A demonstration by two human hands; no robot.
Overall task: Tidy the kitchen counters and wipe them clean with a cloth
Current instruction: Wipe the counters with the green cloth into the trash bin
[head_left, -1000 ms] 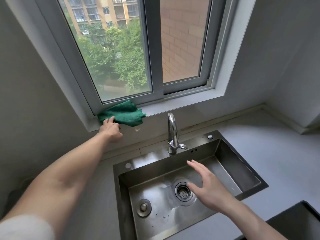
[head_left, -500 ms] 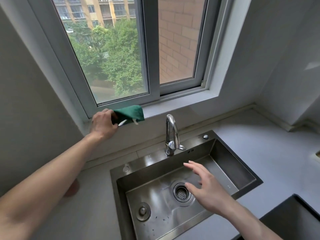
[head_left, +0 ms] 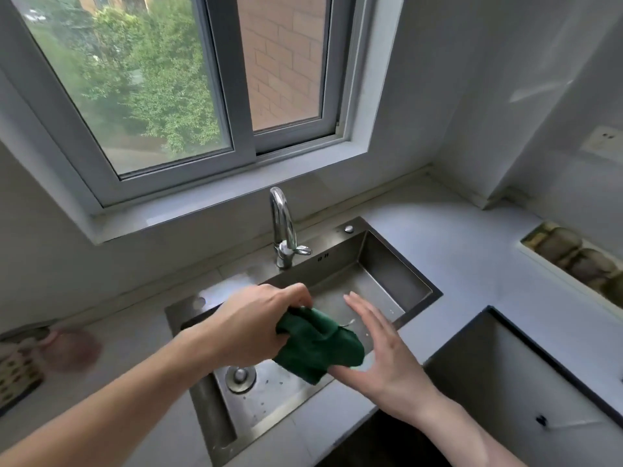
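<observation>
Pink object: a blurred pink thing point(head_left: 72, 348) lies on the bench near its left edge, beside a patterned item point(head_left: 17, 375); the view is too smeared to name either, perhaps a sponge and a mat.
Bench: pale grey bench point(head_left: 455, 257) wraps round the sink and runs along the back wall to the right corner.
Left hand: the left hand point(head_left: 256, 326) hangs over the left half of the sink, fingers point(head_left: 296, 294) curled tight on one end of the cloth.
Green cloth: the dark green cloth point(head_left: 318, 345) droops bunched from that grip, above the basin near the sink's front edge, its lower end touching the right palm.
Plug: a round metal plug point(head_left: 240, 377) sits on the basin floor, below the left wrist.
Faucet: chrome faucet point(head_left: 285, 230) stands upright at the sink's back rim, lever pointing right.
Sink: stainless sink point(head_left: 397, 284) set into the bench under the window sill point(head_left: 236, 197).
Right hand: the right hand point(head_left: 381, 355) is held flat and relaxed, fingers point(head_left: 367, 311) straight and spread, just beneath and beside the cloth, gripping nothing.
Cooktop recess: a dark-edged panel point(head_left: 526, 372) lies at the bench's front right.
</observation>
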